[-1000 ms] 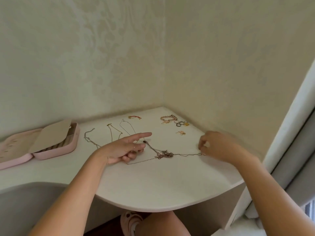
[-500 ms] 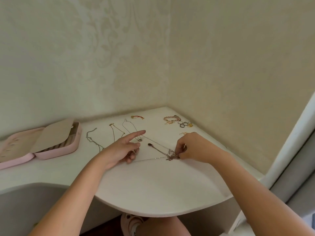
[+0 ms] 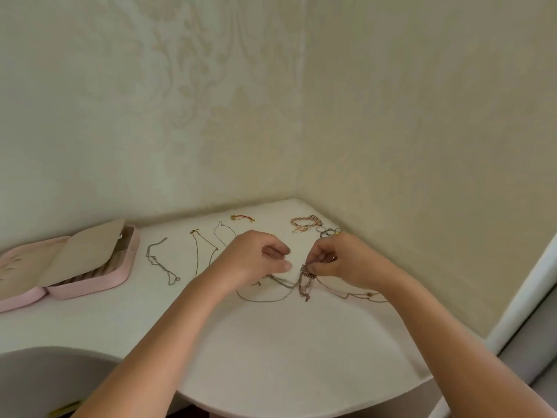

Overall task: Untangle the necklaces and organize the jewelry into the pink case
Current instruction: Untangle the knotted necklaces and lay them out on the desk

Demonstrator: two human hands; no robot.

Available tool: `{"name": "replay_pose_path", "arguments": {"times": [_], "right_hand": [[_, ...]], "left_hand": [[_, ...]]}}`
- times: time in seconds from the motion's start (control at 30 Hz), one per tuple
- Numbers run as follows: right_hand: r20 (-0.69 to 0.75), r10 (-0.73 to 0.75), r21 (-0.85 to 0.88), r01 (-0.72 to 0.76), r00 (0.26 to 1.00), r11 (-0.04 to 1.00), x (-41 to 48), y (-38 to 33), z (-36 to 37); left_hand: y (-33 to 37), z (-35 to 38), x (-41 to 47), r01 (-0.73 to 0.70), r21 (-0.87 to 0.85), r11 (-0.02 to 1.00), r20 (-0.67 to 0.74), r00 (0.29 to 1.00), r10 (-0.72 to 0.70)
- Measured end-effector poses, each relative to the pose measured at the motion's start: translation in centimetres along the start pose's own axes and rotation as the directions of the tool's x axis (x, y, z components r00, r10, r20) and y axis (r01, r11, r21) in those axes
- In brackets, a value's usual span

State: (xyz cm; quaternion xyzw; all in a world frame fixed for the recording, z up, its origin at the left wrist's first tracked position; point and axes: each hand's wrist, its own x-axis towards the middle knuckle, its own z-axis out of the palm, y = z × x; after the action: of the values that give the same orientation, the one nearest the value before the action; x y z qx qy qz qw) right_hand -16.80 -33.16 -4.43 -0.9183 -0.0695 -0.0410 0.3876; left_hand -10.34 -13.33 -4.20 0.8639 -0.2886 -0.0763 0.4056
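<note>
The knot (image 3: 306, 280) is pinched at its top between the thumb and fingertips of the right hand (image 3: 346, 263) and is held a little off the table (image 3: 271, 342), so that its short ends hang down. The left hand (image 3: 253, 260) is held just left of the knot, fingers curled and thumb pointed at it; whether a strand is caught in it cannot be told. The strands (image 3: 265, 298) are seen to run left and right from the knot, one sagging in a loop below the left hand, another trailing under the right wrist. The long axis is thus laid across the body, between the two hands, and the right hand is the nearer. A pull outward along that axis is judged to be what the coming move depends on.

Half a second earlier the left hand was laid flat with the forefinger stretched out; it has since been raised and brought in. The knot, then on the table, has been lifted.

Three freed necklaces (image 3: 162, 263) are laid out left of the hands, and the open case (image 3: 99, 279) is well apart, further left.
</note>
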Motion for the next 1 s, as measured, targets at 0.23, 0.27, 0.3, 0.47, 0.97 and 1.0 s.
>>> {"name": "replay_pose_path", "arguments": {"times": [0.23,0.27,0.3,0.47,0.97,1.0], "right_hand": [[0.057,0.012,0.123,-0.019,0.998,0.992,2.4,0.4,-1.8],[0.092,0.022,0.158,-0.037,0.996,0.987,2.8,0.5,-2.1],[0.119,0.032,0.172,-0.052,0.992,0.984,3.1,0.6,-2.5],[0.21,0.016,0.276,-0.075,0.978,0.958,5.1,0.5,-3.6],[0.21,-0.098,0.421,0.001,0.973,0.907,6.5,0.2,-3.2],[0.207,-0.081,0.381,-0.004,0.975,0.924,6.5,0.3,-3.0]], "left_hand": [[1.4,0.9,3.6,-0.032,-0.194,0.981,0.188,0.98,0.069],[1.4,0.8,4.1,-0.037,-0.208,0.977,0.19,0.979,0.078],[1.4,0.5,4.5,-0.044,-0.217,0.975,0.184,0.979,0.085],[0.8,0.0,6.1,-0.039,-0.281,0.959,0.138,0.987,0.081],[-1.2,-0.8,5.8,-0.02,-0.487,0.873,0.167,0.979,0.116],[-1.2,-0.7,5.8,-0.015,-0.484,0.875,0.167,0.98,0.109]]}}
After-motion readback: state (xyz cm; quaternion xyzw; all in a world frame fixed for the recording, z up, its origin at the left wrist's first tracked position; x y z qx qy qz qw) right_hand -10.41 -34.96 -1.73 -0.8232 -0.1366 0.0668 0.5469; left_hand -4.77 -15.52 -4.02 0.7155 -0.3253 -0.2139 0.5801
